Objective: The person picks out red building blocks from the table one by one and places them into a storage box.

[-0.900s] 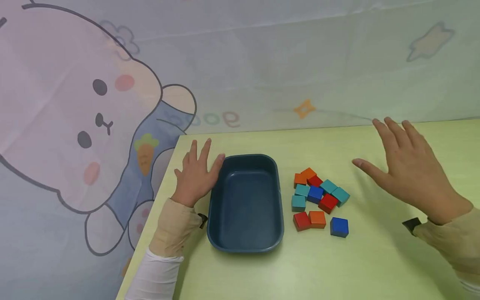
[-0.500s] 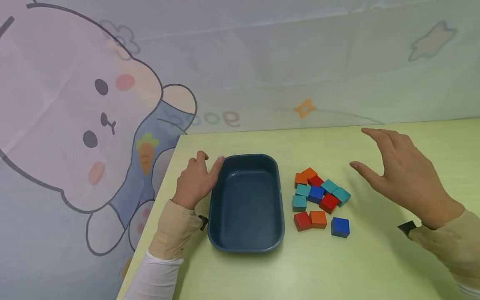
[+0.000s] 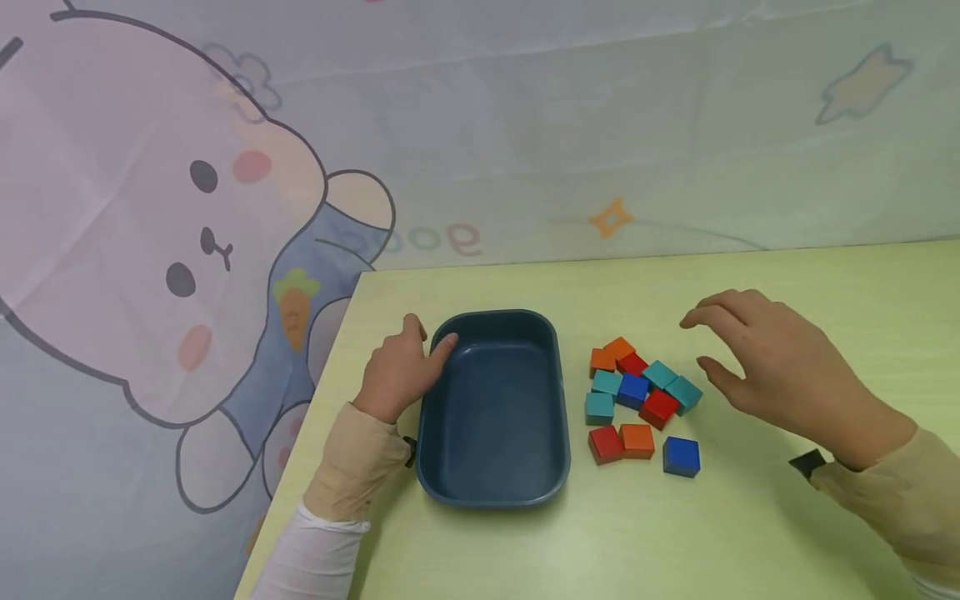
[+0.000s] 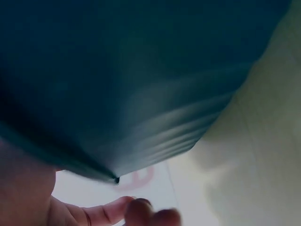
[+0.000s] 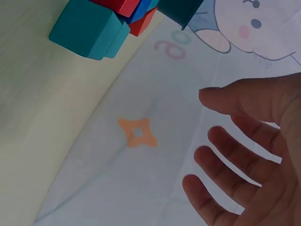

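Note:
My left hand point(image 3: 397, 371) is at the far-left corner of a dark blue rectangular tray point(image 3: 558, 392). Its thumb point(image 3: 447, 343) lies over the rim, with the other fingers bent outside; the left wrist view shows the tray's outer wall point(image 4: 141, 94) close up. To the right of the tray lie several small cubes, among them a blue cube point(image 3: 681, 457), an orange cube point(image 3: 637, 441), a red cube point(image 3: 660, 408) and a teal cube point(image 3: 683, 393). Over the table, right of the cubes, hovers my right hand point(image 3: 787, 367), fingers loosely bent, thumb apart, holding nothing.
The pale green-yellow table point(image 3: 570, 550) ends at a left edge beyond my left arm. Behind it hangs a printed cloth point(image 3: 525, 142) with a cartoon bear point(image 3: 240, 217). A red cube point(image 3: 606, 444) touches the front orange cube.
My right hand has come left and nearer the cubes, its fingers bending. The left fingers have curled from spread, and the thumb has shifted over the tray's rim. The cubes stay put.

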`<control>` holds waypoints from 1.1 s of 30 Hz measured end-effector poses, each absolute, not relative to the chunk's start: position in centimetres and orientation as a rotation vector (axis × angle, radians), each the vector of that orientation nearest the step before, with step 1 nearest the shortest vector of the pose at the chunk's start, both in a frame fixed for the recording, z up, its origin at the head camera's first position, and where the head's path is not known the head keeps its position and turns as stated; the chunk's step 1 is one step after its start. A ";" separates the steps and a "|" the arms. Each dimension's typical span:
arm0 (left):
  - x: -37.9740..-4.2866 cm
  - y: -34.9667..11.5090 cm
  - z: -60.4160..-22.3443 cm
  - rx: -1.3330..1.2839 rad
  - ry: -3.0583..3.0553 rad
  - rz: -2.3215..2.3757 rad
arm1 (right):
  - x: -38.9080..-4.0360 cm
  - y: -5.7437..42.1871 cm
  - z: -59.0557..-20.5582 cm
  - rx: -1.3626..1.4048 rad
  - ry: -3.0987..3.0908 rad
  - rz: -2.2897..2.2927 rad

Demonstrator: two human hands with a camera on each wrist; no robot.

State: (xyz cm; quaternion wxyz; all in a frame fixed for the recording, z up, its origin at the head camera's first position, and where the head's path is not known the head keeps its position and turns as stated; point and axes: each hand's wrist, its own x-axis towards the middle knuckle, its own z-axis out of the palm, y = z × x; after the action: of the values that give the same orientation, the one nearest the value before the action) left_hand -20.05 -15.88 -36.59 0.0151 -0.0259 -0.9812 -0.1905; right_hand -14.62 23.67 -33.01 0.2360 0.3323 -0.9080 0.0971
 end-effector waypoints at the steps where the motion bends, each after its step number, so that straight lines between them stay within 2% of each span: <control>1: -20.0 -15.8 -36.7 -0.091 -3.053 -0.589 | -14.6 23.6 -33.2 0.952 -2.502 0.260; 12: -20.1 -15.4 -37.9 -0.169 -3.068 -0.583 | -14.4 22.6 -35.7 1.265 -2.704 0.210; 20: -20.5 -15.1 -38.2 -0.180 -3.059 -0.557 | -14.6 22.4 -36.9 1.308 -2.732 0.243; 33: -20.5 -15.0 -38.2 -0.125 -3.085 -0.567 | -14.9 22.1 -37.4 1.225 -2.757 0.253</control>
State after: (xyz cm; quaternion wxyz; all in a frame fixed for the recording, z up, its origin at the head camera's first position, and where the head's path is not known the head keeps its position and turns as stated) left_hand -20.46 -14.96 -38.22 0.0011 -0.0399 -0.9828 -0.1805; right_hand -14.93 22.05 -37.43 0.0569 0.4038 -0.9092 0.0835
